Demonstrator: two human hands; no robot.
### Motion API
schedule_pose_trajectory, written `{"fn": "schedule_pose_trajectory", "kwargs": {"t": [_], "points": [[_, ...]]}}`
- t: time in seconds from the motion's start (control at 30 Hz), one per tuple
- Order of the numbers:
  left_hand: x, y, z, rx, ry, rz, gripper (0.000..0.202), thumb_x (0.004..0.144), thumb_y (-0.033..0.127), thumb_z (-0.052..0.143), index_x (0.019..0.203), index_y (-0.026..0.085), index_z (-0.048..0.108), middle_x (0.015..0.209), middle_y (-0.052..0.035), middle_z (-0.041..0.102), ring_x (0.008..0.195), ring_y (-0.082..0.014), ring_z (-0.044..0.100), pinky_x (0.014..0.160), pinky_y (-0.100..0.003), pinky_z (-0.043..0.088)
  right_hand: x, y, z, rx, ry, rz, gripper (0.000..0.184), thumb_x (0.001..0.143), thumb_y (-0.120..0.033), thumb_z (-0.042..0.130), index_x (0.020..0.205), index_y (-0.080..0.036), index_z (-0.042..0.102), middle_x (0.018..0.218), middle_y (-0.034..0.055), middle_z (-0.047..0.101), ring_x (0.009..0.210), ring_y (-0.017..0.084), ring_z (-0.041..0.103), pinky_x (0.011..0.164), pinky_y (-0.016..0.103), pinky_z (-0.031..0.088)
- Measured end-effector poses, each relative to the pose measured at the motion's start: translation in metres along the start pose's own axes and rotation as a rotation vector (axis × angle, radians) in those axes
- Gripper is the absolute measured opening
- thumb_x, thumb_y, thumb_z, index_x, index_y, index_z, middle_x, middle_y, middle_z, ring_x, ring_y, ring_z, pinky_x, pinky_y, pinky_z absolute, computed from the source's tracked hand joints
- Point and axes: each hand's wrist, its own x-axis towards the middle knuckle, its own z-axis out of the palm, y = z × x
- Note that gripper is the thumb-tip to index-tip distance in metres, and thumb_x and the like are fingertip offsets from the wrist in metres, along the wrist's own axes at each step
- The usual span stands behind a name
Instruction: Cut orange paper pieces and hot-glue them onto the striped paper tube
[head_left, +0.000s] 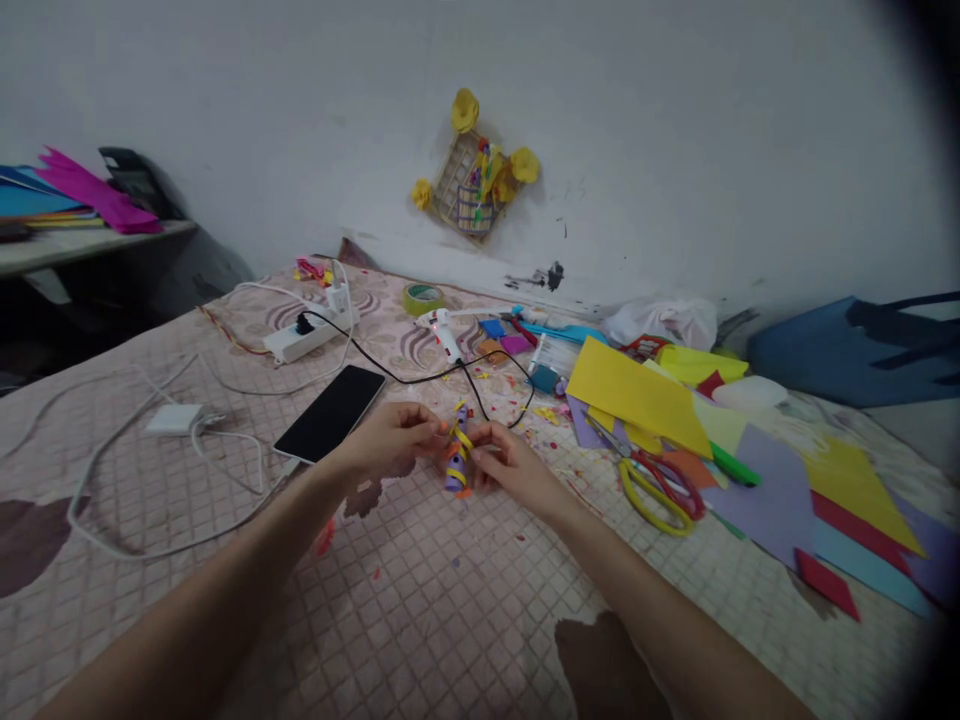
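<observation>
Between my two hands stands a small purple paper cone figure point(455, 470) wound with yellow strips, with orange bits at its side and foot. My left hand point(401, 437) pinches at its upper left side, where a bit of orange shows at the fingertips. From the right, the fingers of my right hand point(506, 462) are curled against the yellow strip. A white glue gun point(444, 333) lies behind the figure, its small red light lit. Left of my left hand is a dark-screened tablet point(330, 412).
A white power strip point(304, 338) with plugs and looping cables lies at the left. Scissors point(660, 490) with red and yellow handles rest by coloured paper sheets point(637, 395). Green tape point(422, 299) sits near the wall, below a hanging decoration point(476, 185). A blue bag point(847, 350) stands far right.
</observation>
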Motion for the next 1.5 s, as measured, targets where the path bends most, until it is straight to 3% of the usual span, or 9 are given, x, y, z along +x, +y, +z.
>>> {"fn": "schedule_pose_trajectory", "kwargs": {"t": [0.1,0.17,0.37,0.53,0.73,0.9,1.13,1.3,1.5], "points": [[-0.001,0.005,-0.010,0.101,0.032,-0.039,0.024,0.066,0.034,0.070,0.070,0.013,0.059,0.071,-0.0058,0.068,0.070,-0.0153,0.064,0.066,-0.027,0.048,0.005,-0.010,-0.012,-0.302,-0.001,-0.089,0.011,0.084,-0.029,0.049,0.088,-0.020,0.054,0.077,-0.0005,0.060,0.053,0.010,0.056,0.047,0.021,0.045],[0.000,0.007,-0.016,0.181,0.102,-0.009,0.023,0.066,0.034,0.069,0.068,0.013,0.060,0.067,-0.0046,0.066,0.063,-0.0134,0.061,0.059,-0.024,0.046,0.022,-0.016,-0.025,-0.510,0.096,-0.163,0.012,0.085,-0.027,0.047,0.083,-0.019,0.057,0.070,-0.0007,0.061,0.056,0.012,0.058,0.050,0.022,0.045],[0.002,0.007,-0.023,0.319,0.197,0.091,0.018,0.070,0.031,0.063,0.068,0.013,0.061,0.060,-0.0019,0.061,0.054,-0.0106,0.054,0.053,-0.022,0.040,0.122,-0.021,-0.053,-0.678,0.296,-0.217,0.019,0.080,-0.023,0.057,0.096,-0.014,0.058,0.100,0.0105,0.063,0.088,0.020,0.059,0.078,0.034,0.045],[0.001,0.007,-0.023,0.319,0.184,0.123,0.018,0.072,0.030,0.060,0.070,0.012,0.060,0.062,-0.0023,0.060,0.055,-0.0103,0.053,0.055,-0.023,0.040,0.192,-0.016,-0.043,-0.768,0.282,-0.176,0.034,0.077,-0.029,0.066,0.103,-0.008,0.058,0.100,0.0119,0.062,0.093,0.023,0.058,0.084,0.038,0.045],[0.002,0.005,-0.023,0.300,0.191,0.145,0.019,0.072,0.030,0.061,0.067,0.013,0.058,0.057,-0.0002,0.056,0.053,-0.0091,0.050,0.054,-0.023,0.039,0.220,-0.014,-0.025,-0.790,0.286,-0.094,0.028,0.088,-0.030,0.055,0.111,-0.014,0.056,0.109,0.0077,0.059,0.092,0.020,0.060,0.078,0.039,0.051],[0.003,0.004,-0.023,0.322,0.197,0.160,0.019,0.072,0.031,0.061,0.068,0.013,0.058,0.059,-0.0009,0.057,0.054,-0.0100,0.052,0.055,-0.023,0.040,0.186,-0.035,-0.040,-0.739,0.409,-0.148,0.023,0.085,-0.031,0.053,0.092,-0.011,0.062,0.079,0.0068,0.066,0.071,0.019,0.062,0.065,0.029,0.047],[0.001,0.005,-0.009,0.373,0.164,0.157,0.017,0.072,0.030,0.059,0.072,0.014,0.061,0.061,-0.0012,0.058,0.056,-0.0111,0.053,0.054,-0.022,0.040,0.050,-0.068,-0.079,-0.671,0.514,-0.170,0.032,0.082,-0.046,0.052,0.069,-0.017,0.058,0.053,0.0003,0.058,0.049,0.014,0.051,0.047,0.024,0.037],[0.002,0.002,-0.002,0.454,0.204,0.177,0.017,0.073,0.031,0.059,0.070,0.015,0.060,0.055,0.0010,0.054,0.049,-0.0092,0.048,0.048,-0.021,0.037,-0.031,-0.045,-0.084,-0.610,0.357,-0.042,0.042,0.083,-0.049,0.048,0.054,-0.019,0.053,0.051,0.0010,0.057,0.050,0.014,0.052,0.049,0.023,0.040],[0.002,0.000,0.008,0.420,0.144,0.052,0.020,0.076,0.036,0.057,0.077,0.016,0.058,0.049,0.0050,0.046,0.034,-0.0054,0.039,0.036,-0.018,0.027,-0.056,-0.010,-0.071,-0.551,0.210,0.045,0.043,0.083,-0.051,0.048,0.052,-0.020,0.054,0.051,0.0010,0.058,0.049,0.014,0.054,0.046,0.024,0.042]]}}
